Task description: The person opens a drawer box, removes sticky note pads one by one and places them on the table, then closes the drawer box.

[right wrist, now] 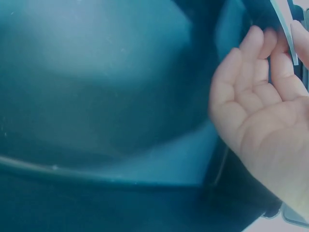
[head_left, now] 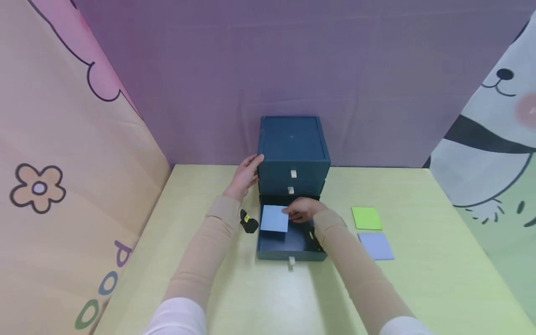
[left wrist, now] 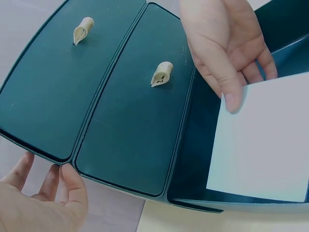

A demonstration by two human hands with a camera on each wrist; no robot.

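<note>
My right hand [head_left: 304, 209] pinches a light blue square sticky note pad [head_left: 274, 218] by its edge, thumb on top. It holds the pad over the pulled-out bottom drawer [head_left: 272, 256] of a dark blue drawer cabinet [head_left: 291, 139]. In the right wrist view the pad [right wrist: 288, 31] shows only as a thin edge, with the drawer floor [right wrist: 96, 111] beside the fingers. My left hand [head_left: 244, 177] touches the cabinet's left side near the top, its fingertips against the wall in the left wrist view. The upper two drawers [left wrist: 130, 125] are closed.
On the table [head_left: 427, 223] to the right lie a green sticky note pad [head_left: 366, 218] and a lavender one [head_left: 376, 246]. A purple cloth backdrop [head_left: 209, 93] hangs behind the cabinet. Something black with a yellow mark [head_left: 250, 225] shows beside my left forearm.
</note>
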